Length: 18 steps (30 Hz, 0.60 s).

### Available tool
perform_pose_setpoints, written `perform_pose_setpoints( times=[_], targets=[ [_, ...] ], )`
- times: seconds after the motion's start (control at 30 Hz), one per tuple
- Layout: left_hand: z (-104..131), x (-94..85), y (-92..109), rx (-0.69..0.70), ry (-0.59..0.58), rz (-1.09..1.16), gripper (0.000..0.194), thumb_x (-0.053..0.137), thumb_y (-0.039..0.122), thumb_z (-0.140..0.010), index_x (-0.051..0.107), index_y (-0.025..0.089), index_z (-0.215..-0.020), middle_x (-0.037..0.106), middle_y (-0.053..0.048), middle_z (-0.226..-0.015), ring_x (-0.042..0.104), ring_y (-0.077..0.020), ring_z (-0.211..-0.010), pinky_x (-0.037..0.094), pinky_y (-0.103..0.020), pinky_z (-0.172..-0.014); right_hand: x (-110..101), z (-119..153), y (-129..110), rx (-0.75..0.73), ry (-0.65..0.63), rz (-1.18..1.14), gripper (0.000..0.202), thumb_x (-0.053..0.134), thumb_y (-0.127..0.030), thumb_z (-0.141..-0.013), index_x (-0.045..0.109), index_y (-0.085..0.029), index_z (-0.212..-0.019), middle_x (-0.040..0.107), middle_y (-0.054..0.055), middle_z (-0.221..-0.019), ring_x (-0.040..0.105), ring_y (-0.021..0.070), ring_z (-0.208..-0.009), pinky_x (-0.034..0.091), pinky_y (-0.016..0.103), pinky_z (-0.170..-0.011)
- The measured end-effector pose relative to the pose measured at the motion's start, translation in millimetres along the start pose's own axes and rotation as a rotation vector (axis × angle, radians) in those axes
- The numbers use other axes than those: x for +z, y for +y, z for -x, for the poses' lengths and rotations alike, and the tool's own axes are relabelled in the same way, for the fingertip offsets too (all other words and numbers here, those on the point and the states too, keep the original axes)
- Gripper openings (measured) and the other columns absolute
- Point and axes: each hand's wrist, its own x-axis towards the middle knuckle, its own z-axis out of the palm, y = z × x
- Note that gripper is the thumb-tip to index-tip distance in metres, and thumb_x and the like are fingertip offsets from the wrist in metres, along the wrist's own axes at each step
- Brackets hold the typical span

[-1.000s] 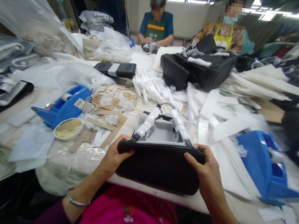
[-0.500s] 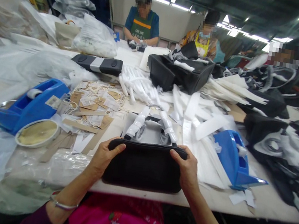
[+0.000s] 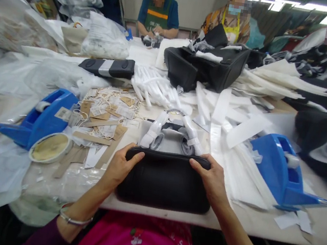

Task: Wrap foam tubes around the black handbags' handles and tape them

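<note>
A black handbag (image 3: 166, 183) lies at the table's front edge, its flat side facing me. My left hand (image 3: 121, 165) grips its upper left corner, thumb on the near face. At the upper right corner my right hand (image 3: 212, 178) holds it the same way; the fingers behind the bag are hidden. Beyond its top edge stand the handles, wrapped in white foam (image 3: 156, 129) and clear film. Paper hang tags (image 3: 105, 113) with white strings lie in a heap to the left. White foam strips (image 3: 243, 164) are spread on the right.
Blue tape dispensers stand left (image 3: 39, 119) and right (image 3: 280, 170). A round tub (image 3: 50, 148) of yellowish stuff sits by the left one. Farther back are a large black bag (image 3: 203, 64) and a black case (image 3: 107, 66). Co-workers (image 3: 158, 14) sit across the table.
My view has shifted slightly, so most things appear moved in the picture. Both hands keep their hold on the handbag's corners. At the far left, part of another person's hand with a dark item has appeared.
</note>
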Motion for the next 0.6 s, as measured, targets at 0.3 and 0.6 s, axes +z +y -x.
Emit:
perform_pose_setpoints(
  times=[0.3, 0.6],
  targets=[
    [-10, 1.7, 4, 0.038, 0.001, -0.215, 0.023, 0.053, 0.043, -0.081, 0.054, 0.021, -0.086, 0.059, 0.0, -0.077, 0.057, -0.0201, -0.077, 0.042, -0.03, -0.074, 3, 6, -4, -0.078, 0.12, 0.265, 0.049, 0.064, -0.056, -0.074, 0.054, -0.019, -0.105, 0.061, 0.006, -0.088, 0.057, 0.0233, -0.08, 0.043, 0.035, -0.072],
    [-16, -0.4, -3, 0.118, -0.046, -0.317, 0.025, 0.049, 0.044, -0.083, 0.054, 0.02, -0.085, 0.06, -0.001, -0.076, 0.059, -0.0199, -0.075, 0.043, -0.029, -0.069, 45, 27, -40, -1.021, -0.053, 0.656, 0.035, 0.05, -0.019, -0.091, 0.053, -0.024, -0.125, 0.054, 0.011, -0.123, 0.046, 0.0267, -0.113, 0.038, 0.043, -0.094]
  ],
)
